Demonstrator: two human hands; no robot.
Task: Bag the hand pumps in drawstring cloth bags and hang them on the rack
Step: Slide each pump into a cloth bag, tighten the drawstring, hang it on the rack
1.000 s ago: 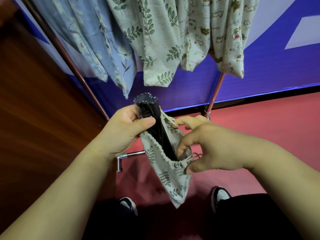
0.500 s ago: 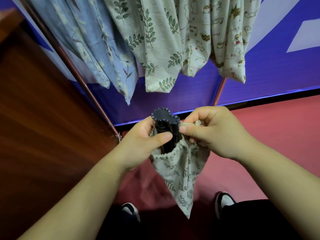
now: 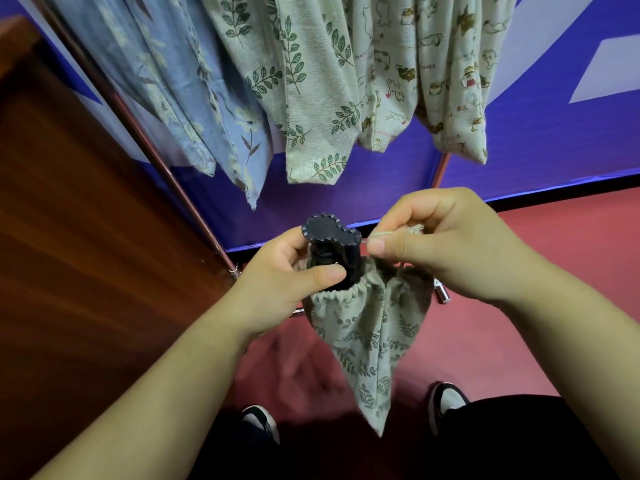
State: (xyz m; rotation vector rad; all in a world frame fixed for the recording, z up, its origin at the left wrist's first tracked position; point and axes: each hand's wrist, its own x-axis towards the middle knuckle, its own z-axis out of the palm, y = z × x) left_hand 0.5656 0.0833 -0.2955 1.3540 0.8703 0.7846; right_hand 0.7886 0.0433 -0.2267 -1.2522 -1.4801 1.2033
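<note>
A black hand pump (image 3: 330, 237) stands upright in a leaf-print drawstring bag (image 3: 363, 327), its scalloped top sticking out above the gathered mouth. My left hand (image 3: 287, 275) grips the pump and the bag's rim, thumb across the front. My right hand (image 3: 446, 244) pinches the bag's drawstring beside the pump's top and holds it taut. The lower part of the pump is hidden inside the cloth. Several filled cloth bags hang above from the rack: blue floral (image 3: 194, 98), leaf-print (image 3: 304, 91) and cat-print (image 3: 443, 74).
The rack's metal pole (image 3: 145, 133) slants down on the left, a second pole (image 3: 441, 169) shows behind the bags. A brown wooden surface (image 3: 69, 254) fills the left. A blue banner wall (image 3: 554, 133) stands behind. Pink floor (image 3: 554, 271) and my shoes (image 3: 446, 400) lie below.
The pump has sunk deeper into the bag. My right hand moved from the bag's mouth up to the drawstring and drew it, so the mouth has gathered around the pump.
</note>
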